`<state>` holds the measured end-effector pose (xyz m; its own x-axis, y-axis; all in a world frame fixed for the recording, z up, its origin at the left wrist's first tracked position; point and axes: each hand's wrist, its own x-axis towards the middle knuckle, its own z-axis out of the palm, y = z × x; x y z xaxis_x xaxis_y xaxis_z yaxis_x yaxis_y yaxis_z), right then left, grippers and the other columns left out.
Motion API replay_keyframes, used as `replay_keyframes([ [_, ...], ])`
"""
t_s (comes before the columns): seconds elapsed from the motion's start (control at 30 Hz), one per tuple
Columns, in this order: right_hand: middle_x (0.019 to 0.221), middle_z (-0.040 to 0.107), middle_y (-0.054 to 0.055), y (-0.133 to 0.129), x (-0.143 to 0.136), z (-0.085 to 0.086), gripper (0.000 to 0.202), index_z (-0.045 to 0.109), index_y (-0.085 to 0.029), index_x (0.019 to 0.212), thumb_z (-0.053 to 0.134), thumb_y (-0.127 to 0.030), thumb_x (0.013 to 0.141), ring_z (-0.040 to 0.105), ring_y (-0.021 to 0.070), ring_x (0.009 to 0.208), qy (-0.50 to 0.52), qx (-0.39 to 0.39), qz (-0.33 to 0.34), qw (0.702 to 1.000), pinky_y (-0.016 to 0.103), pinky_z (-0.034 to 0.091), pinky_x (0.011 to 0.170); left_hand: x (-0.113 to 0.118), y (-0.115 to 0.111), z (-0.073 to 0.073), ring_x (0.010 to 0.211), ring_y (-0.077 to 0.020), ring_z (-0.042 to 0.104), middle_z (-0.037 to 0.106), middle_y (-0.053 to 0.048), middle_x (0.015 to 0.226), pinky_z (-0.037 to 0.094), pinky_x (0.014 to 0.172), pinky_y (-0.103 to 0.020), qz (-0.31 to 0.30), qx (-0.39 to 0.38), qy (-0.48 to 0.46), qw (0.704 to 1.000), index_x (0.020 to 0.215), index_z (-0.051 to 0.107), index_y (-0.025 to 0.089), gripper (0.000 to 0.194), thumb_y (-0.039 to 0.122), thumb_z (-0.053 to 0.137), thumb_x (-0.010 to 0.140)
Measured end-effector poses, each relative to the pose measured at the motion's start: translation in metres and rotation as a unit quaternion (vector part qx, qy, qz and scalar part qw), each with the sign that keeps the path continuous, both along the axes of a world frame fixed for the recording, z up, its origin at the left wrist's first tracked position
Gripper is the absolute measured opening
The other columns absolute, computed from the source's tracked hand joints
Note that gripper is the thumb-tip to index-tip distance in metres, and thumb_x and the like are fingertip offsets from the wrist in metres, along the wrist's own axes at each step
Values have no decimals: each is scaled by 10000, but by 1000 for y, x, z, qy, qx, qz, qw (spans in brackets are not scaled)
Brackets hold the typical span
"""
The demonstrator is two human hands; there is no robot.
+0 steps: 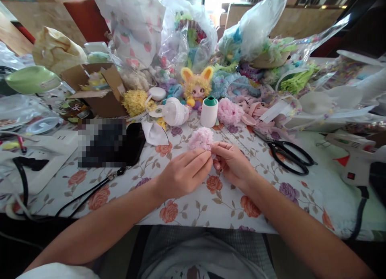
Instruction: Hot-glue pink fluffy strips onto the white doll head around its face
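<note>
A small fluffy pink piece (200, 138) is held up over the flowered tablecloth (181, 190), near the middle of the view. My left hand (185, 172) has its fingers closed on the lower left side of it. On its right side, my right hand (230, 160) pinches the edge between thumb and fingers. The fingertips of both hands nearly meet. Just behind stands a white thread cone (209, 112) with a green top, beside a pink fluffy bundle (229, 111).
Black scissors (291, 156) and a glue gun (351, 158) lie at the right. A black phone (134, 144) with a strap lies left. Behind are a yellow-eared doll (197, 87), a clear dome (175, 112), a cardboard box (104, 104) and plastic bags (250, 29).
</note>
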<state>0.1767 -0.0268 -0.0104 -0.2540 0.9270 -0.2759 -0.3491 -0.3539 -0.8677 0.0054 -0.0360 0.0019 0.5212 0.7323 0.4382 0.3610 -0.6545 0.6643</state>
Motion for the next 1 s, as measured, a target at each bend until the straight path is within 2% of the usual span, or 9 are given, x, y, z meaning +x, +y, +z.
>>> replay_keyframes([
  [0.27,538,476,-70,-2,-3,1,261,583,-167,633,782,-331,679,392,38,424,19,10,2,1000,166,296,385,0,2,-7,1112,-293,620,728,-97,985,439,1041,-503,-62,-48,6,997,838,731,237,158,186,583,850],
  [0.4,517,441,-77,-2,-1,-1,268,579,-171,633,784,-339,677,364,39,421,24,8,-11,1000,165,265,373,3,3,-12,1131,-275,609,718,-91,990,409,1070,-491,-84,-23,23,996,911,712,228,206,147,526,877],
  [0.47,506,431,-77,-1,0,-2,256,592,-173,645,778,-343,689,355,40,414,14,11,-17,1000,166,240,362,4,4,-15,1134,-259,606,712,-89,989,423,1063,-450,-92,54,62,992,960,694,211,243,121,478,895],
  [0.53,515,450,-71,-1,0,-4,241,612,-170,659,774,-345,697,355,36,412,-3,23,-18,1000,163,236,359,4,6,-18,1102,-234,617,706,-79,957,458,1030,-399,-86,189,122,970,975,674,185,260,93,440,911],
  [0.63,530,485,-61,-1,-1,-5,227,639,-162,674,772,-343,703,369,28,413,-21,40,-12,999,154,263,371,4,9,-22,1000,-209,632,688,-70,867,503,960,-354,-69,396,206,892,920,652,122,221,61,439,911],
  [0.73,486,476,-62,-2,-2,-5,221,648,-161,675,769,-343,710,385,32,403,-29,40,-9,999,151,267,371,6,11,-24,889,-201,627,665,-75,801,516,912,-345,-81,465,240,848,832,642,80,153,73,501,890],
  [0.8,455,468,-66,-2,-3,-5,200,651,-162,675,774,-317,702,388,35,396,-35,30,-10,999,147,259,366,8,11,-23,802,-175,613,651,-63,749,516,893,-334,-93,453,235,855,768,637,99,157,90,527,880],
  [0.9,455,487,-66,-2,-2,-5,179,650,-160,674,782,-280,689,398,29,404,-34,16,-12,999,135,271,373,8,8,-17,729,-145,594,643,-28,684,521,851,-306,-102,400,146,899,697,611,155,175,149,570,866],
  [1.0,506,540,-53,-1,-1,-4,189,654,-154,686,784,-292,695,448,27,438,-22,16,-12,1000,124,319,397,3,7,-8,662,-123,579,630,1,637,516,700,-258,-25,291,-21,956,655,572,174,187,177,596,840],
])
